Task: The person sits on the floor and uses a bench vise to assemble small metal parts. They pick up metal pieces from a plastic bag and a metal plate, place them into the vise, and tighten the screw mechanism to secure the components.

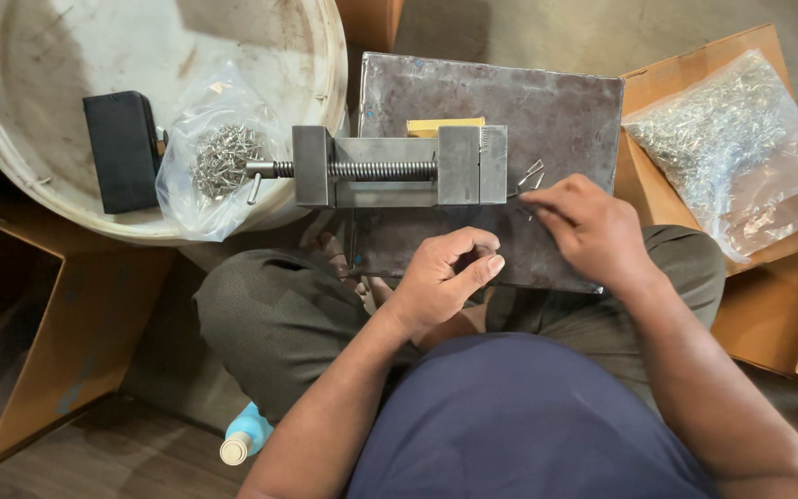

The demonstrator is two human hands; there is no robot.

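A small steel vise (399, 166) lies on a grey metal plate (565, 102) across my lap. My right hand (593, 226) rests on the plate just right of the vise, fingertips on small bent metal clips (530, 176) beside the vise's jaw. My left hand (445, 277) hovers below the vise with fingers curled and thumb against forefinger; I cannot tell whether it pinches a small part. A yellow block (443, 126) sits behind the vise.
A white round drum lid (39, 55) at left carries a black box (122, 148) and a clear bag of metal pieces (219, 157). A larger bag of metal parts (731, 139) lies on cardboard boxes (685, 69) at right. A bottle (244, 434) stands by my leg.
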